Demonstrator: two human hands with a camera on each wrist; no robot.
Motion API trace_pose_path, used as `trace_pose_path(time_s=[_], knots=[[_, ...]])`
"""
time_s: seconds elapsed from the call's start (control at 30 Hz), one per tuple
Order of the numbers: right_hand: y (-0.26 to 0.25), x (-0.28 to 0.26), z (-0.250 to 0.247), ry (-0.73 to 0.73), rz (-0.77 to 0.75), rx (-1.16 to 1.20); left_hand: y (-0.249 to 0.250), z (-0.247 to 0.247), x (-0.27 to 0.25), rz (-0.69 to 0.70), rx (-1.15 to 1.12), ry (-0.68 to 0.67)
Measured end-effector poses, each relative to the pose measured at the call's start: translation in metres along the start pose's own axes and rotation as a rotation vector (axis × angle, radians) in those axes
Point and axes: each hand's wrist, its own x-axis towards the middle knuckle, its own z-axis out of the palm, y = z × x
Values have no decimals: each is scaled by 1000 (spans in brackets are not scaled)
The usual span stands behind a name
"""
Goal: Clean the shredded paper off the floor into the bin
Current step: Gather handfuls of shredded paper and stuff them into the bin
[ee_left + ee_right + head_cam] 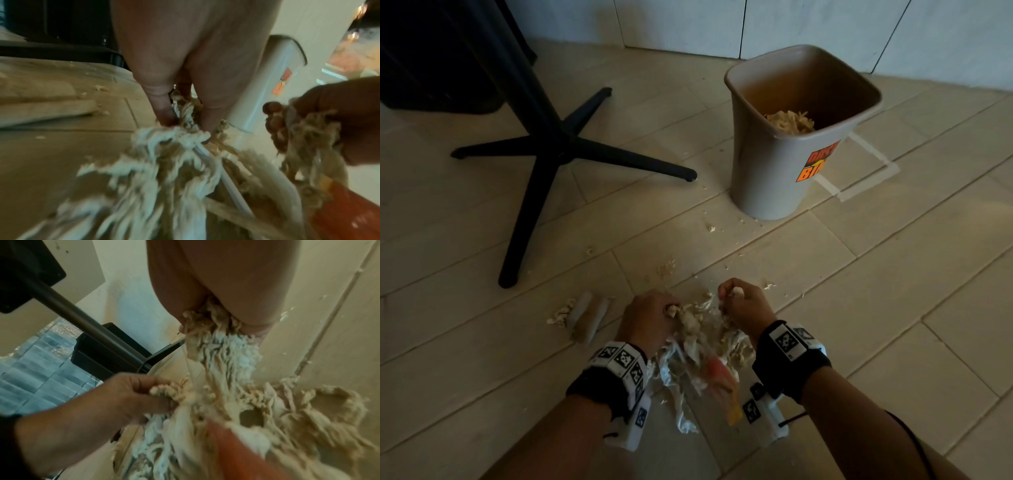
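Observation:
A tangled clump of pale shredded paper (698, 346) with an orange-red strip in it hangs between my two hands, low over the tiled floor. My left hand (654, 317) grips a bunch of strands (185, 113) in a fist. My right hand (739, 301) grips another bunch (213, 324), fingers curled round it. The grey bin (777, 164) with an orange sticker stands upright further back and to the right, with shredded paper (791, 121) inside it. Small scraps (666, 269) lie scattered on the floor between the hands and the bin.
A rolled brown paper piece (589, 317) and a small shred pile (560, 313) lie left of my left hand. A black pedestal table base (551, 144) spreads its legs at the back left. White tape marks (866, 171) sit beside the bin. A tiled wall (756, 24) runs behind.

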Motion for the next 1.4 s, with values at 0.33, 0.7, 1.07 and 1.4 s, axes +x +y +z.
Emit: trace_pose_path(time_s=[0.33, 0.7, 1.07, 1.4], knots=[[-28, -6, 11, -177, 176, 391, 50, -31, 7, 293, -107, 129], [-32, -6, -4, -427, -36, 690, 81, -18, 7, 190, -361, 118], [-24, 8, -9, -79, -1, 698, 71, -21, 7, 232, -473, -140], [-65, 10, -36, 113, -174, 596, 47, -19, -6, 123, -534, -192]])
